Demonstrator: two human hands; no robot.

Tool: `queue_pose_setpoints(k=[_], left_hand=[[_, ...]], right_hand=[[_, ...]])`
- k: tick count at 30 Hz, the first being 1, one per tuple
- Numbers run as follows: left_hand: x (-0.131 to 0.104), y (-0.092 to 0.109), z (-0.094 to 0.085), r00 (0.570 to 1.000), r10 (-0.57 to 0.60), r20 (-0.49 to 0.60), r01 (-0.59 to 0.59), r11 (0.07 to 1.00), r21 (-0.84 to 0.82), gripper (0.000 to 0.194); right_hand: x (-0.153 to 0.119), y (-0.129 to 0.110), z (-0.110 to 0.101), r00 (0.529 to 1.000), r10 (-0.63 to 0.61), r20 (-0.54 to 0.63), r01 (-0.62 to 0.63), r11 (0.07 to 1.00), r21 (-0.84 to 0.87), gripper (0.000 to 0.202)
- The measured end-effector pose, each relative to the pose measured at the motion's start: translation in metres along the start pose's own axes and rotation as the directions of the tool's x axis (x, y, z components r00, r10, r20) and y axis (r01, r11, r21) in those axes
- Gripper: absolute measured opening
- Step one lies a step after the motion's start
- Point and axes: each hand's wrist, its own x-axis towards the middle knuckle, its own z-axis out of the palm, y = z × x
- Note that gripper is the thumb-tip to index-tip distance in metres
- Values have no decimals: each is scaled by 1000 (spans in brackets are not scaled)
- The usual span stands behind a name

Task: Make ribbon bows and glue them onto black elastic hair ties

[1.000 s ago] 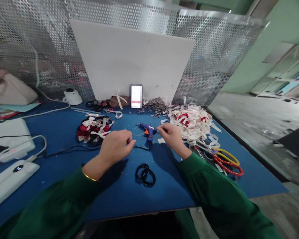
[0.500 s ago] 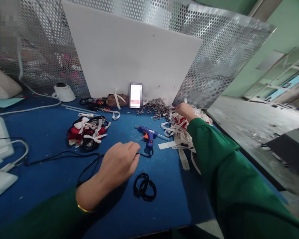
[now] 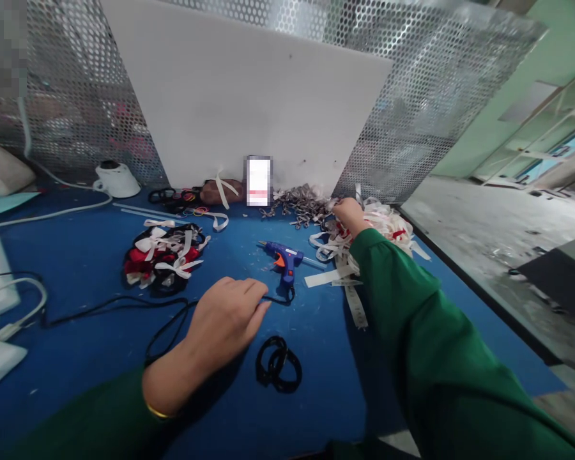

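Note:
My left hand point(image 3: 229, 319) is above the middle of the blue table, fingers curled in toward the thumb; whatever may be in them is hidden. Just beyond its fingertips lies a blue glue gun point(image 3: 285, 260) with an orange trigger and a clear glue stick in its rear. Two black hair ties point(image 3: 278, 364) overlap nearer to me. At the back right, my right hand point(image 3: 349, 214) is at the left side of a heap of white and red ribbons point(image 3: 386, 227), its fingers bent together. I cannot make out what they pinch.
A pile of hair ties with bows point(image 3: 165, 255) lies on the left. Small grey bows point(image 3: 304, 204) are heaped at the back, beside a lit phone point(image 3: 259, 182). A black cord point(image 3: 119, 303) crosses the table; a white cup point(image 3: 117, 180) stands far left.
My right hand has shifted slightly left and down along the ribbon heap, and the ribbons beside it have moved. My left hand stays nearly in place. The view has tilted a little.

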Motion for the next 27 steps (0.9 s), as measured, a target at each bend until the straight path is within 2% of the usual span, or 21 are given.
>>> queue_pose_setpoints(k=[3, 5, 7, 9, 11, 13, 14, 15, 16, 19, 22, 24, 27], left_hand=[[0, 1, -1, 999, -22, -23, 22, 1000, -9, 19], [1, 1, -1, 996, -81, -42, 78, 995, -55, 17], [2, -1, -2, 981, -182, -65, 170, 973, -157, 16], [4, -3, -2, 952, -297, -75, 259, 910, -323, 16], [8, -3, -3, 914, -403, -52, 320, 794, -518, 16], [12, 0, -4, 872, -489, 10, 354, 618, -702, 17], [14, 3, -5, 856, -515, 46, 344, 501, -794, 20], [16, 7, -5, 836, -542, 80, 330, 381, -864, 22], [18, 12, -5, 813, -568, 128, 330, 268, -905, 25], [21, 26, 0, 748, -621, 237, 335, 45, -941, 27], [19, 34, 8, 693, -657, 297, 292, -121, -949, 28], [17, 34, 13, 673, -662, 329, 288, -175, -942, 29], [15, 30, 14, 660, -667, 346, 283, -206, -937, 29]], right_hand=[[-8, 1, -21, 994, 50, -102, -30, 982, 187, 31], [-17, -3, -36, 985, 60, -159, -8, 949, 314, 28], [-33, -11, -47, 982, 38, -186, 50, 893, 446, 24], [-58, -22, -55, 983, -20, -181, 123, 804, 582, 21], [-94, -35, -57, 983, -96, -160, 181, 695, 696, 19], [-139, -46, -56, 974, -191, -119, 209, 569, 795, 22], [-162, -51, -55, 960, -272, -67, 178, 407, 896, 24], [-186, -54, -54, 941, -336, -25, 127, 283, 951, 26], [-207, -57, -52, 923, -385, 8, 82, 216, 973, 26], [-256, -63, -46, 902, -431, 12, 63, 160, 985, 26], [-277, -67, -35, 904, -426, -22, 101, 163, 981, 26], [-280, -69, -27, 898, -439, -33, 122, 175, 977, 25], [-278, -66, -21, 872, -489, -25, 151, 220, 964, 23]])
